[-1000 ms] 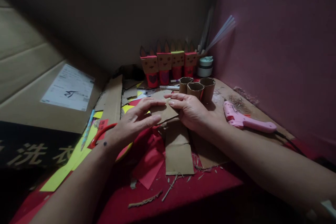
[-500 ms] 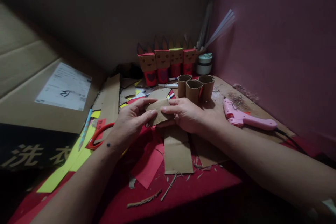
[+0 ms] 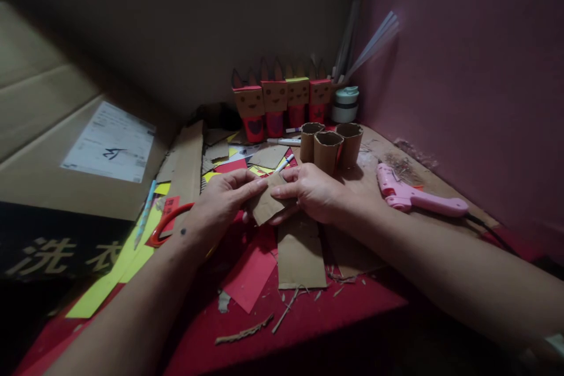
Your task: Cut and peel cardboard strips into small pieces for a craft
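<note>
Between my two hands is a small piece of brown cardboard [image 3: 267, 202], tilted, with its lower left corner pointing down. My left hand [image 3: 227, 197] pinches its upper left edge, the thumb lying on its face. On the other side my right hand [image 3: 308, 191] grips it with the thumb in front and fingers behind. A white marker [image 3: 284, 163] shows just beyond my fingers. Below the hands lies a cardboard strip [image 3: 302, 258] beside a red paper piece [image 3: 251, 273]. Near my left wrist are red-handled scissors [image 3: 165, 226], their blades hidden.
Three cardboard tubes [image 3: 328, 150] stand behind my right hand. A pink glue gun [image 3: 418, 194] lies at the right. Several cardboard figures [image 3: 249, 103] and a lidded jar [image 3: 345, 107] line the back. A large carton [image 3: 44, 129] borders the left, near yellow paper [image 3: 106, 288].
The cardboard piece has turned in my hands, its lower left corner now pointing downward. Another cardboard piece and more of the marker behind it have come into view.
</note>
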{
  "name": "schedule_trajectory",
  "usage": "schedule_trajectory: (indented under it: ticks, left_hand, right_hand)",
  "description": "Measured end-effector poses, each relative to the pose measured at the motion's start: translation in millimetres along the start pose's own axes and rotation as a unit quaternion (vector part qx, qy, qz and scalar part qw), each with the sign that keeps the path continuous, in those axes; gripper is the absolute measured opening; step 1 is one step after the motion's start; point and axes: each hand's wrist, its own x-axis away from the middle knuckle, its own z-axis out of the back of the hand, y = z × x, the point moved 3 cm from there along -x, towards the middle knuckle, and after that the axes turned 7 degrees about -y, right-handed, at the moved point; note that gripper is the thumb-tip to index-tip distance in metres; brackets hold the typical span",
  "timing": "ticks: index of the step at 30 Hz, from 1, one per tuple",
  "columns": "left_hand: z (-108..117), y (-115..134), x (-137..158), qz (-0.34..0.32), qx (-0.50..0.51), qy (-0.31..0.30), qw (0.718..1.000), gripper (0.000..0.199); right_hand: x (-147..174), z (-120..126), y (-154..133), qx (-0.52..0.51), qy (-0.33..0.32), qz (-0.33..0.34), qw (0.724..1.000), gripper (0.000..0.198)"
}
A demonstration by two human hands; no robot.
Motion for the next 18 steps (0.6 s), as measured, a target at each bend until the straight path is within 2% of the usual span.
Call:
schedule_trajectory:
  ticks: [4, 7, 10, 12, 15, 18]
  left_hand:
    - [0.0, 2.4, 0.9, -0.046, 0.000, 0.038, 0.998, 0.022]
    - [-1.0, 4.8, 2.4, -0.108, -0.009, 0.083, 0.991, 0.017]
    - [-1.5, 6.9, 4.2, -0.149, -0.018, 0.105, 0.983, 0.015]
    - [-2.0, 8.3, 5.2, -0.144, -0.008, 0.090, 0.985, 0.015]
    - [-3.8, 11.7, 8.2, -0.117, -0.005, 0.063, 0.991, 0.018]
    - [-5.5, 16.4, 12.4, -0.115, -0.031, 0.070, 0.990, 0.019]
  right_hand:
    - [-2.1, 0.4, 3.3, -0.020, -0.015, 0.039, 0.999, 0.008]
    - [-4.2, 1.2, 6.4, -0.043, -0.052, 0.035, 0.997, 0.008]
    - [-3.9, 2.2, 6.6, -0.012, -0.038, 0.041, 0.998, 0.010]
    - [-1.9, 1.0, 4.9, 0.023, -0.026, 0.061, 0.998, 0.011]
    - [1.6, -3.1, 3.8, 0.078, -0.041, 0.090, 0.992, 0.007]
    - [3.6, -4.9, 3.9, 0.156, -0.051, 0.144, 0.976, 0.008]
